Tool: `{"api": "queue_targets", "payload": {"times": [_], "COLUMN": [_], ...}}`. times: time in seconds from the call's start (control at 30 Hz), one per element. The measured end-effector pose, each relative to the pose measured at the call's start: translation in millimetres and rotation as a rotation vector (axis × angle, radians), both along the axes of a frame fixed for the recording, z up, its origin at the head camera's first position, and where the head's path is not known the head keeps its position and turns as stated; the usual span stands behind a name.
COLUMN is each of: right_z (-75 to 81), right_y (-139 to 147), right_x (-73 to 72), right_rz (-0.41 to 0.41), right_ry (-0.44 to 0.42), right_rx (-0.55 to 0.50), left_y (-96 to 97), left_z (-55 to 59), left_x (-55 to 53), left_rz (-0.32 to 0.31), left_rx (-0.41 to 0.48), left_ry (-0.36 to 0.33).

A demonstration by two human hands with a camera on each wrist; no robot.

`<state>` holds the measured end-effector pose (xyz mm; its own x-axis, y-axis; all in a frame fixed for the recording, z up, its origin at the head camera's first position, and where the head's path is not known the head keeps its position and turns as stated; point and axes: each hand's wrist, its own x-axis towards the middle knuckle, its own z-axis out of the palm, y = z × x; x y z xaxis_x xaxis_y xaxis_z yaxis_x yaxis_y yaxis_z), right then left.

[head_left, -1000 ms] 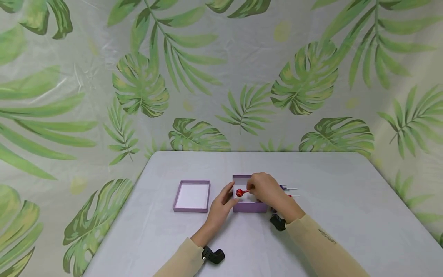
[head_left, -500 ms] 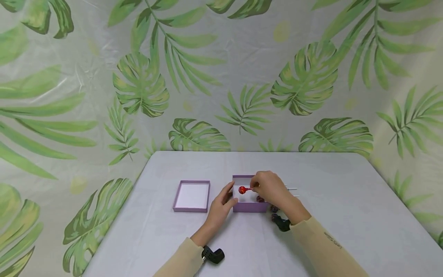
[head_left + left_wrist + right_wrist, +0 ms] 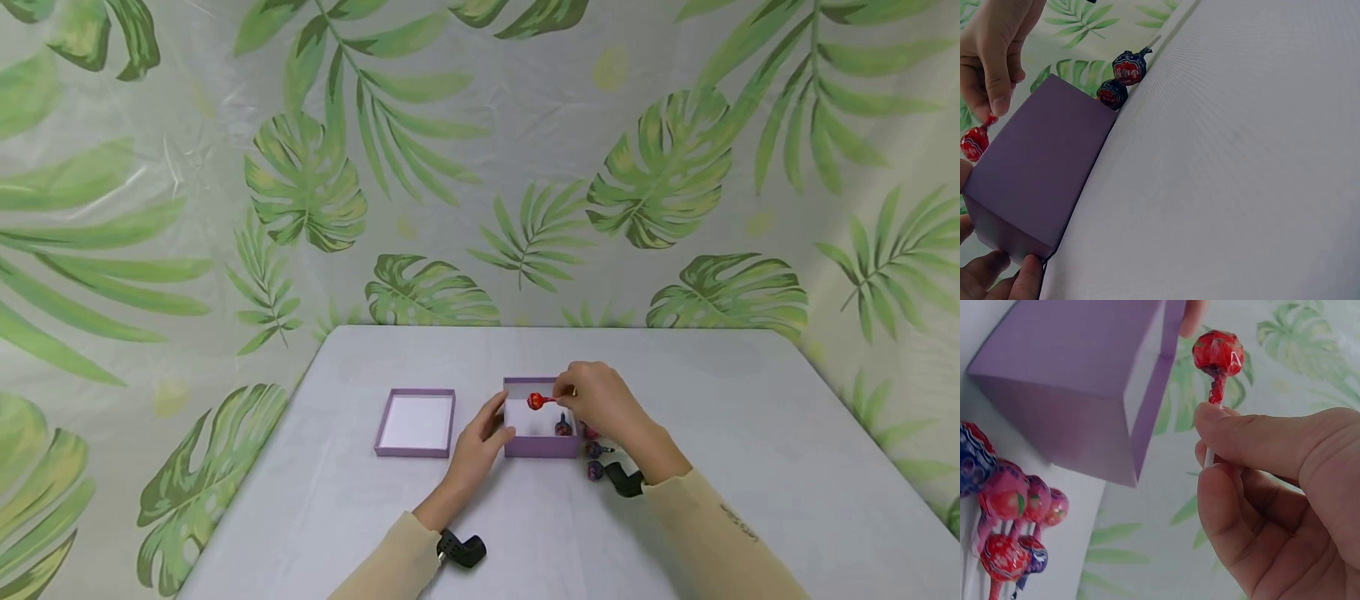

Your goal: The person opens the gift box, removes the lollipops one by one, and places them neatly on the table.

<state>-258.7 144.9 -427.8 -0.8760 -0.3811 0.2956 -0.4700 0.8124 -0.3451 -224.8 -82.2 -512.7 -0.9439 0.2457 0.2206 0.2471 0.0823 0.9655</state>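
Observation:
A purple box (image 3: pixel 540 447) with a white inside stands open-topped on the table. My left hand (image 3: pixel 478 442) holds its left end, fingers along the outside and thumb at the front corner of the rim. Above the box, my right hand (image 3: pixel 600 400) pinches a red lollipop (image 3: pixel 536 401) by its white stick between thumb and fingers. In the right wrist view the red lollipop (image 3: pixel 1218 353) points upward, apart from the box. Inside the box, at its front right, lies a dark lollipop (image 3: pixel 563 427).
Several loose lollipops (image 3: pixel 1002 556) in red, pink and blue wrappers lie just right of the box, partly under the right forearm in the head view. A shallow purple lid (image 3: pixel 415 423) lies inside-up to the left. A leaf-patterned sheet (image 3: pixel 525 167) hangs behind the table.
My right hand has moved up and to the right with the red lollipop. The dark lollipop in the box and those beside it show more now. My left hand has stayed in place.

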Motion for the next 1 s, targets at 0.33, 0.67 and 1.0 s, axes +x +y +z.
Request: {"api": "queue_targets", "payload": {"times": [0.33, 0.67, 1.0], "right_z": [6.2, -0.1, -8.5], "right_y": [12.7, 30.1, 50.0], "right_x": [4.3, 10.9, 21.3], "right_rz": [-0.021, -0.032, -0.053], "right_ry": [-0.002, 0.014, 0.013], "right_rx": [-0.009, -0.017, -0.010], "left_y": [-1.6, -2.2, -1.7], "left_z": [5.9, 3.7, 6.8], "left_x": [2.4, 1.0, 1.1], "left_rz": [-0.008, -0.013, -0.006], "left_rx": [0.001, -0.001, 0.007], "left_ry": [-0.011, -0.012, -0.011]}}
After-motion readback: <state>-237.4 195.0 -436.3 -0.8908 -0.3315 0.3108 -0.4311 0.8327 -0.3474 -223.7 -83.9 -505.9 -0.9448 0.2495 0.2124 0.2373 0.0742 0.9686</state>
